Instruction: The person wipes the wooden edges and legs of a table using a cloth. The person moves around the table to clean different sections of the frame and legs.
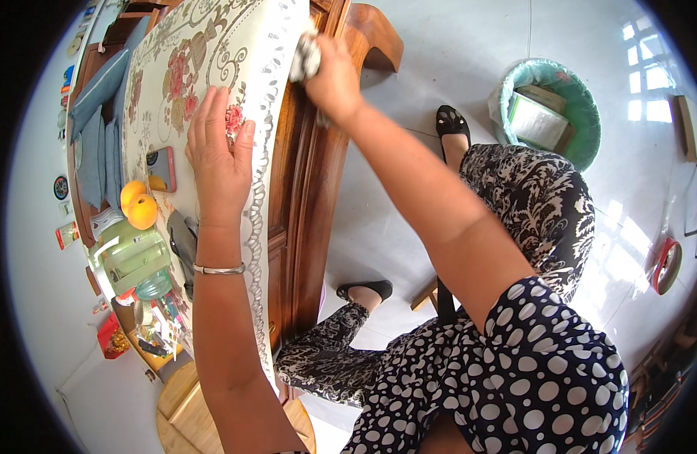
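Observation:
My left hand (pixel 218 155) lies flat on a cream floral tablecloth (pixel 155 83), its fingers stretched out. My right hand (pixel 337 87), slightly blurred, is closed on a bunched black-and-white cloth (pixel 308 59). That cloth is at the far part of the table's edge, where the lacy border of the tablecloth meets the brown wooden side (pixel 307 181). A phone (pixel 161 168) in a pinkish case lies left of my left hand. Two orange fruits (pixel 142 211) sit nearer to me, next to the phone.
Near the fruits are a green-tinted clear container (pixel 129 257) and a dark object (pixel 183 246). A round wooden stool (pixel 182 412) stands at the lower left. On the floor to the right is a green lined bin (pixel 591 113) with boxes inside. Blue cushions (pixel 99 151) line the left side.

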Motion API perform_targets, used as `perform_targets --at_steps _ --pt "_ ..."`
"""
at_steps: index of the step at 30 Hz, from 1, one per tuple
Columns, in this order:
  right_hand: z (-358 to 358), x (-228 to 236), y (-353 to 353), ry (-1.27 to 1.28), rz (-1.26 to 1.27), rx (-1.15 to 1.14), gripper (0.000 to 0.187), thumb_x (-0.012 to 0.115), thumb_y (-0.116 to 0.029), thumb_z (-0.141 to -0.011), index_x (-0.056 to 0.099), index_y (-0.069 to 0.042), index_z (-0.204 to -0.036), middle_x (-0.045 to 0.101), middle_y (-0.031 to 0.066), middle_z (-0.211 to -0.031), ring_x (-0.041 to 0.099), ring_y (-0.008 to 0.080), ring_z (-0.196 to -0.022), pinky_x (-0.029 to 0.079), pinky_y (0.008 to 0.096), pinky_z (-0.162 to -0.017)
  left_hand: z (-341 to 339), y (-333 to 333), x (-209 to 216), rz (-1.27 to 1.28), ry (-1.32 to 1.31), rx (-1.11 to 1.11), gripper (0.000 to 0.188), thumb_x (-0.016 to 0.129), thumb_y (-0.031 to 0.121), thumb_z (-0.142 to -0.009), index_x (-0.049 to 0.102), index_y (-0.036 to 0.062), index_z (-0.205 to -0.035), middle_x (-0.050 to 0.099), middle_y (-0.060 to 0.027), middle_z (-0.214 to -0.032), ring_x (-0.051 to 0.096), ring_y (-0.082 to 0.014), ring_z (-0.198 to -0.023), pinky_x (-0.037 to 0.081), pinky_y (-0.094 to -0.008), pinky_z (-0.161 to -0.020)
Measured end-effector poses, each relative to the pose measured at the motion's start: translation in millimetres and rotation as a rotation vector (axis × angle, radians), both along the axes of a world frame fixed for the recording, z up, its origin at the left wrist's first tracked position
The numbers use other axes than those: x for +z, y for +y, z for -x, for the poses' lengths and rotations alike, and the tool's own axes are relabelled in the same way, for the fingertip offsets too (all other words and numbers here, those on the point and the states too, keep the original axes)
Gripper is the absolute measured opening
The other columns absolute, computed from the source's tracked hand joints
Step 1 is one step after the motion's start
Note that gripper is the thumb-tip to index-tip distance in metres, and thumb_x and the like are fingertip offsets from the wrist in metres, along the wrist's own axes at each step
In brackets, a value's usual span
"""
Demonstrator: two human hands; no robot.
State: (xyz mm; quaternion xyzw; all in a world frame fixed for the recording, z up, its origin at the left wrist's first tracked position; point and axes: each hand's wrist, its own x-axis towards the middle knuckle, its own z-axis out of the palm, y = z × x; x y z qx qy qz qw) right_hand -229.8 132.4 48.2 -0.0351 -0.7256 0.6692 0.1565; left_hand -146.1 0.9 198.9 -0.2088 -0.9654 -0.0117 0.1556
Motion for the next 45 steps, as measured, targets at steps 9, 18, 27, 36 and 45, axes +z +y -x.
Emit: perform_targets --at_steps 9,18,27,36,45 --pt "45.7 9.8 13.9 0.132 -0.136 -0.145 0.036 0.063 -0.007 -0.076 0.059 -0.009 -0.112 0.056 0.0212 -0.11 0.055 0.0418 -0.103 0.047 0.0486 -0.086 -3.6 5.5 4.4 0.009 -0.054 0.029 0.048 0.053 0.023 -0.097 0.042 0.0026 -0.14 0.045 -0.0176 -0.142 0.037 -0.0363 -0.136 0.026 -0.0455 -0.113" --pt "-60.7 43.3 -14.8 0.27 -0.08 0.11 0.039 0.071 -0.001 -0.061 0.062 -0.006 -0.098 0.051 0.0166 -0.105 0.05 0.0354 -0.103 0.04 0.043 -0.084 0.3 -0.3 2.6 -0.007 -0.003 -0.021 0.052 0.059 0.026 -0.094 0.044 0.0072 -0.14 0.046 -0.0171 -0.141 0.043 -0.0347 -0.13 0.031 -0.047 -0.108" --pt "-159.4 35.9 -43.0 0.306 -0.165 0.447 0.044 0.07 -0.004 -0.061 0.06 -0.009 -0.104 0.05 0.0156 -0.106 0.049 0.0328 -0.1 0.038 0.0405 -0.078 1.1 -0.9 1.3 -0.011 -0.007 -0.012 0.052 0.058 0.026 -0.094 0.043 0.0071 -0.14 0.046 -0.0178 -0.141 0.042 -0.0347 -0.13 0.031 -0.0465 -0.108" --pt "-204.5 21.1 -61.5 0.602 -0.282 0.638 0.023 0.057 -0.014 -0.078 0.062 -0.02 -0.1 0.05 0.0071 -0.099 0.049 0.0255 -0.095 0.037 0.0387 -0.078 1.5 -4.6 1.4 0.017 -0.01 -0.019 0.051 0.058 0.025 -0.094 0.044 0.0052 -0.139 0.046 -0.018 -0.141 0.043 -0.0345 -0.13 0.03 -0.0466 -0.108" --pt "-123.4 -2.9 -18.3 0.729 -0.508 0.529 0.017 0.055 -0.017 -0.08 0.059 -0.026 -0.095 0.05 0.0012 -0.097 0.05 0.0215 -0.095 0.037 0.0382 -0.079 2.1 -3.1 0.6 0.003 -0.015 -0.031 0.05 0.058 0.023 -0.094 0.045 0.0034 -0.138 0.047 -0.0186 -0.14 0.043 -0.0345 -0.13 0.03 -0.0467 -0.109"
